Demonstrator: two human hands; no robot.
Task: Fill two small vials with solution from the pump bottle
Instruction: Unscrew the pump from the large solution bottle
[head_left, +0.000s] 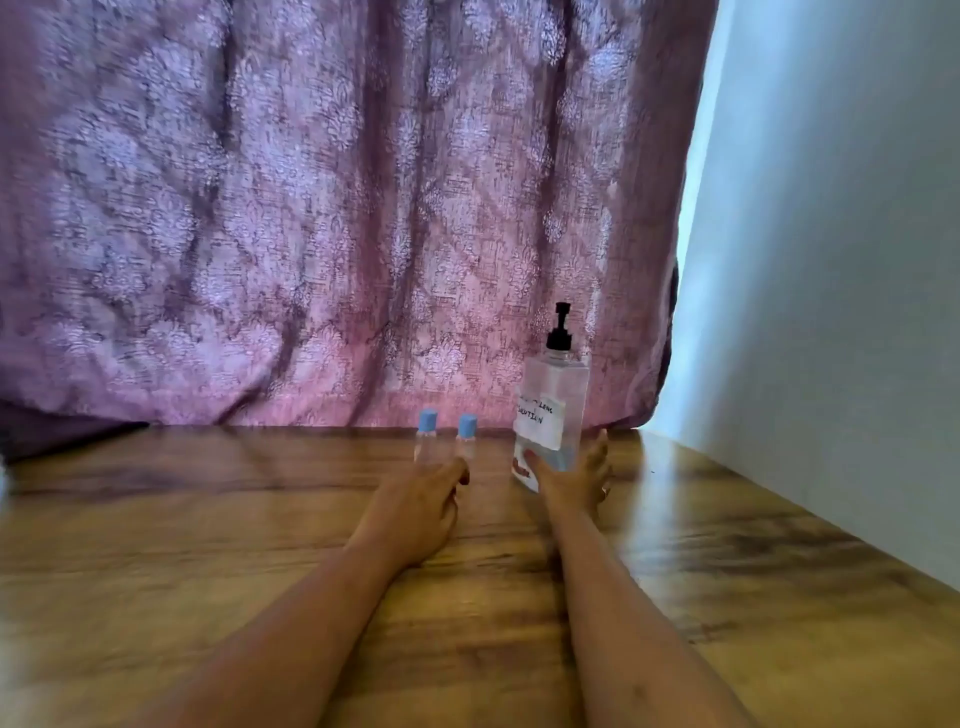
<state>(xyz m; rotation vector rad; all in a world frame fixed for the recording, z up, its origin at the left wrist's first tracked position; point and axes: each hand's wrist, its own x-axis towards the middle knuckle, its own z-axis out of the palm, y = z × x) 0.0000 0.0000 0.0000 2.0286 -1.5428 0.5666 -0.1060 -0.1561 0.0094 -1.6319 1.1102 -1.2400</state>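
Observation:
A clear square pump bottle (553, 410) with a black pump head and a white handwritten label stands at the back of the wooden table (208, 545). My right hand (574, 480) wraps its lower part, thumb on the front and fingers along its right side. Two small clear vials with light blue caps stand upright left of the bottle: the left vial (428, 434) and the right vial (467, 435). My left hand (423, 501) reaches their bases, fingers curled around the lower part of both; how firmly it grips them is blurred.
A purple patterned curtain (311, 208) hangs right behind the vials and bottle along the table's far edge. A white wall (831, 260) borders the table on the right. Both forearms stretch across the wood from the near edge.

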